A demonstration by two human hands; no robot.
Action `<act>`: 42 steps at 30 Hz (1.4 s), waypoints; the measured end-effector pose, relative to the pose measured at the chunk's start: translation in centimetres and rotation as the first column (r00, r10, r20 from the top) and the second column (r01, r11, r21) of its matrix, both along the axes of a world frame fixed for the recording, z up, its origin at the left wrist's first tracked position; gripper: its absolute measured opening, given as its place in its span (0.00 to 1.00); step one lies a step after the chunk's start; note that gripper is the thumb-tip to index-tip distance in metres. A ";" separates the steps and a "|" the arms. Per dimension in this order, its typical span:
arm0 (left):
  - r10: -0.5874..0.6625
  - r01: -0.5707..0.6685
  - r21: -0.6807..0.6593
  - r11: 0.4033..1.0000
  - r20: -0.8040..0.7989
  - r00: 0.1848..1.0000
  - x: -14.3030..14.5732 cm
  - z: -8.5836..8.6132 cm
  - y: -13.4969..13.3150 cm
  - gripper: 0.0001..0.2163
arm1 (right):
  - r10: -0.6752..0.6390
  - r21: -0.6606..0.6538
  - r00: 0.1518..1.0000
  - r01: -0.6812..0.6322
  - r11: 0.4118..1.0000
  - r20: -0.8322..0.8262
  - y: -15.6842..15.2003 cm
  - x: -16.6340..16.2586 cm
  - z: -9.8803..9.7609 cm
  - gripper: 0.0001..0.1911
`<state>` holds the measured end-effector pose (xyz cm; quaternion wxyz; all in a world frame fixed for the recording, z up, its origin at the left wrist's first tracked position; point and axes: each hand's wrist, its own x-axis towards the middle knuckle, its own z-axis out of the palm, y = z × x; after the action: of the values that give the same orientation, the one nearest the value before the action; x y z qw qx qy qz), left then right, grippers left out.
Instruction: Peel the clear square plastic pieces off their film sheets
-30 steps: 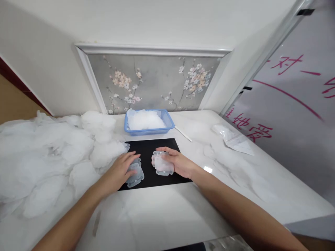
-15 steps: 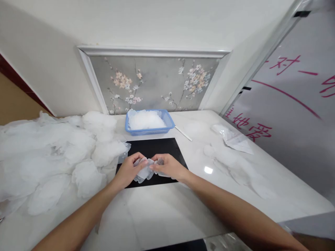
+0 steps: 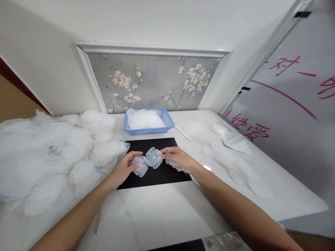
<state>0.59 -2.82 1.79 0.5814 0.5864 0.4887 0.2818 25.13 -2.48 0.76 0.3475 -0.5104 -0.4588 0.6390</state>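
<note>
My left hand (image 3: 123,171) pinches a translucent, thin plastic piece (image 3: 140,167) with a scalloped edge, over a black mat (image 3: 159,176). Between thumb and fingers, my right hand (image 3: 181,158) grips a second scalloped piece (image 3: 154,158) of the same sort. The two pieces meet or overlap at their near corners; whether they are joined I cannot tell. More translucent pieces (image 3: 171,162) sit within my right palm, partly hidden by the fingers. Another clear piece with pale dots (image 3: 126,147) lies at the mat's far left corner.
Heaps of white, filmy pieces (image 3: 47,153) cover the table's left side. Behind the mat, a blue basket (image 3: 149,131) holds a white pile (image 3: 146,119). A thin white stick (image 3: 182,133) lies beside it. Farther right is a clear plastic bag (image 3: 232,141). A wall stands behind the table.
My hands have moved apart, the right one shifting rightward. The plastic pieces, bunched between my fingers before, are now spread out with two flat faces showing.
</note>
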 end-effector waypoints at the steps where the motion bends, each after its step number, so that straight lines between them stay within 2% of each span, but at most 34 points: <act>1: 0.010 -0.010 -0.007 1.000 0.006 1.000 -0.1 0.0 0.1 0.21 | -0.006 -0.004 1.000 0.006 1.000 0.007 0.1 0.1 -0.1 0.10; 7: 0.110 -0.107 -0.076 0.991 0.027 0.994 -0.6 0.2 0.4 0.27 | -0.037 -0.008 0.999 0.037 0.999 0.035 0.6 1.0 -0.6 0.10; 14: 0.171 -0.115 -0.239 0.964 0.233 0.957 -1.4 -0.2 0.8 0.18 | -0.044 -0.011 0.998 0.045 0.999 0.047 0.7 1.4 -0.9 0.11; 25: 0.219 -0.100 -0.327 0.940 0.350 0.911 -1.4 -0.1 1.1 0.21 | -0.039 0.017 0.999 0.038 0.999 0.016 0.7 1.3 -1.1 0.10; 29: 0.245 -0.081 -0.370 0.926 0.421 0.873 -1.4 -0.2 1.1 0.20 | -0.115 0.079 0.981 0.129 0.989 -0.154 0.7 1.1 -1.2 0.08; 32: 0.262 -0.074 -0.393 0.917 0.450 0.854 -1.3 -0.3 1.1 0.20 | -0.167 0.139 0.963 0.198 0.970 -0.210 0.7 1.0 -1.2 0.08; 38: 0.269 -0.076 -0.395 0.916 0.461 0.845 -1.1 -0.2 1.0 0.21 | -0.149 0.295 0.983 0.173 0.940 -0.103 0.5 0.7 -1.5 0.17; 42: 0.266 -0.061 -0.408 0.911 0.468 0.843 -0.9 -0.1 0.9 0.21 | -0.129 0.335 0.992 0.122 0.934 -0.002 0.1 0.0 -1.8 0.19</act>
<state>-0.34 -1.94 1.71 0.7651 0.3220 0.4098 0.3780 25.10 -2.37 -1.03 0.4644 -0.4786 -0.5306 0.5231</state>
